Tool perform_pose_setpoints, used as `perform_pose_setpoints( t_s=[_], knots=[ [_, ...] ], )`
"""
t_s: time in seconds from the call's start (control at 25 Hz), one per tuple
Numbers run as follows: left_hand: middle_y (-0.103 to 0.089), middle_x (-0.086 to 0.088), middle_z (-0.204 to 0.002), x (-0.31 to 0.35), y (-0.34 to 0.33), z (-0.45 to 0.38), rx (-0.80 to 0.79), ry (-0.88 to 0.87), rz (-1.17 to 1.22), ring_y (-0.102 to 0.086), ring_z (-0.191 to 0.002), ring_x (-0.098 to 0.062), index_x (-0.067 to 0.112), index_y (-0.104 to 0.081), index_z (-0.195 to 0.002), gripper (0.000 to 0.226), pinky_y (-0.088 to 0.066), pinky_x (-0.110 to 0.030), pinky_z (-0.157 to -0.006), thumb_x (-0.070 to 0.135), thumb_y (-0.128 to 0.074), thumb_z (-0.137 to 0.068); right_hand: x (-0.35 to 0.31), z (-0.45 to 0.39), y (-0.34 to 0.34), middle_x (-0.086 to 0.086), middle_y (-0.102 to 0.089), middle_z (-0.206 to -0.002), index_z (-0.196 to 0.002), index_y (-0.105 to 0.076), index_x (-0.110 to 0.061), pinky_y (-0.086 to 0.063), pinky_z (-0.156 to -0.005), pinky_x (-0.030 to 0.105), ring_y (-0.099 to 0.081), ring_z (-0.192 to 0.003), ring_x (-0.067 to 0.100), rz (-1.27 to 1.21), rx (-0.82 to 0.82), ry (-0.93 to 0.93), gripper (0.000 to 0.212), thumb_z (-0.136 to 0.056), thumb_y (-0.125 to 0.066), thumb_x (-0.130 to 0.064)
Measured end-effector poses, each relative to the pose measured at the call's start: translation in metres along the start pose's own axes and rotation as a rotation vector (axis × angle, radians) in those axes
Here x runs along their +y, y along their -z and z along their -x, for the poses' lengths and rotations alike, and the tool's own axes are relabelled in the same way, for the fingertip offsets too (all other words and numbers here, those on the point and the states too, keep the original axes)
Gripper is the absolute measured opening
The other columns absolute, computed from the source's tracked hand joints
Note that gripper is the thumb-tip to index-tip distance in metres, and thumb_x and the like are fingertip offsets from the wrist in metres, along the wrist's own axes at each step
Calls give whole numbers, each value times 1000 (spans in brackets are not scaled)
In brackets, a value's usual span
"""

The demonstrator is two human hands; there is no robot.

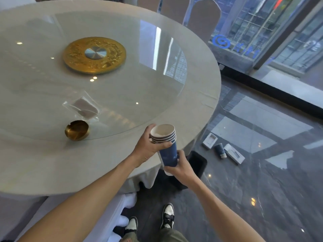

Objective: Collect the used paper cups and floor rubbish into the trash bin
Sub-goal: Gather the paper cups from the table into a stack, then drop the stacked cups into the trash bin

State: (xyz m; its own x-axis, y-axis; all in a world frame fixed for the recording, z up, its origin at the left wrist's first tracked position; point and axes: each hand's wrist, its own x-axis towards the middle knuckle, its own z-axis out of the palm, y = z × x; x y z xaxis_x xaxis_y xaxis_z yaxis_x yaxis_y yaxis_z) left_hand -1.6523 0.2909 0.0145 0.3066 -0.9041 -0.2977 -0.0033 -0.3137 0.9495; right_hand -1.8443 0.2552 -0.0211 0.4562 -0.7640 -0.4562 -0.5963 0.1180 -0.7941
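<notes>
A stack of several nested blue paper cups (pixel 167 149) is held over the table's near right edge. My left hand (pixel 148 147) grips the stack near its rims, and my right hand (pixel 180 168) holds its base from below. Just behind my right hand a black trash bin (pixel 198 163) stands on the floor, mostly hidden by the table and hands. Farther right on the floor lie another blue paper cup (pixel 220 150) on its side and two white open boxes (pixel 210 140), (pixel 234 153) on either side of it.
The round table (pixel 192 49) carries a glass turntable with a gold centre disc (pixel 94 55), a brass ashtray (pixel 76 130) and a clear plastic packet (pixel 83 107). Covered chairs (pixel 202 20) stand at the far side. Glass walls (pixel 279 41) bound the dark glossy floor on the right.
</notes>
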Motion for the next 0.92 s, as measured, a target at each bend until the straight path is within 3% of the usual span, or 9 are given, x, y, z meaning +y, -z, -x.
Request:
perform_pose_setpoints(
  t_s=[0.12, 0.24, 0.32, 0.44, 0.52, 0.6, 0.76, 0.92],
  knots=[
    [-60, 8, -133, -3, -30, -7, -102, -9, -54, -58, -126, -13, 33, -42, -150, 94, -55, -30, -100, 34, -94, -72, 18, 13, 18, 1, -64, -110, -127, -45, -15, -57, -66, 19, -68, -91, 12, -73, 58, -32, 62, -78, -84, -12],
    [-59, 7, -136, 4, -67, -16, -158, -24, -132, -58, -124, -13, 34, -42, -149, 94, -53, -25, -96, 37, -94, -71, 37, 19, 45, -4, -67, -109, -126, -55, -14, -57, -75, 20, -67, -95, 7, -75, 95, -26, 57, -77, -84, -17],
    [-62, 9, -132, 6, -93, -24, -174, -32, -194, -62, -121, -14, 42, -45, -145, 95, -55, -33, -100, 47, -95, -64, 52, 19, 68, -4, -72, -109, -126, -62, -10, -57, -86, 26, -70, -97, 9, -150, 71, -50, 57, -74, -82, -26],
    [-66, 13, -129, 7, -135, -36, -210, -27, -265, -65, -118, -15, 49, -48, -139, 97, -56, -44, -103, 56, -95, -55, 84, 22, 103, 4, -74, -122, -129, -65, -18, -56, -88, 32, -70, -114, 19, -458, 71, -178, 52, -81, -69, -39],
    [-68, 15, -126, 9, -164, -41, -253, -27, -317, -66, -117, -12, 49, -48, -138, 97, -56, -43, -103, 52, -96, -54, 103, 27, 124, 8, -71, -126, -128, -67, -20, -58, -79, 30, -68, -117, 23, -687, 155, -278, 37, -96, -62, -39],
    [-68, 14, -126, 6, -186, -45, -278, -17, -330, -66, -118, -10, 47, -49, -139, 99, -55, -41, -104, 47, -97, -52, 111, 30, 142, 9, -66, -128, -131, -64, -22, -60, -79, 36, -65, -120, 25, -823, 216, -343, 41, -99, -58, -47],
    [-67, 17, -129, -3, -234, -57, -301, 19, -323, -64, -122, -8, 45, -49, -139, 101, -53, -42, -108, 44, -99, -51, 125, 23, 190, 6, -69, -130, -135, -63, -31, -55, -102, 50, -65, -121, 22, -841, 205, -304, 49, -97, -53, -61],
    [-68, 22, -127, -13, -263, -74, -284, 69, -312, -64, -123, -5, 63, -49, -130, 98, -53, -39, -108, 53, -100, -47, 126, 10, 219, 2, -77, -118, -130, -67, -22, -57, -90, 40, -72, -105, 18, -786, 164, -291, 42, -103, -51, -49]
  ],
)
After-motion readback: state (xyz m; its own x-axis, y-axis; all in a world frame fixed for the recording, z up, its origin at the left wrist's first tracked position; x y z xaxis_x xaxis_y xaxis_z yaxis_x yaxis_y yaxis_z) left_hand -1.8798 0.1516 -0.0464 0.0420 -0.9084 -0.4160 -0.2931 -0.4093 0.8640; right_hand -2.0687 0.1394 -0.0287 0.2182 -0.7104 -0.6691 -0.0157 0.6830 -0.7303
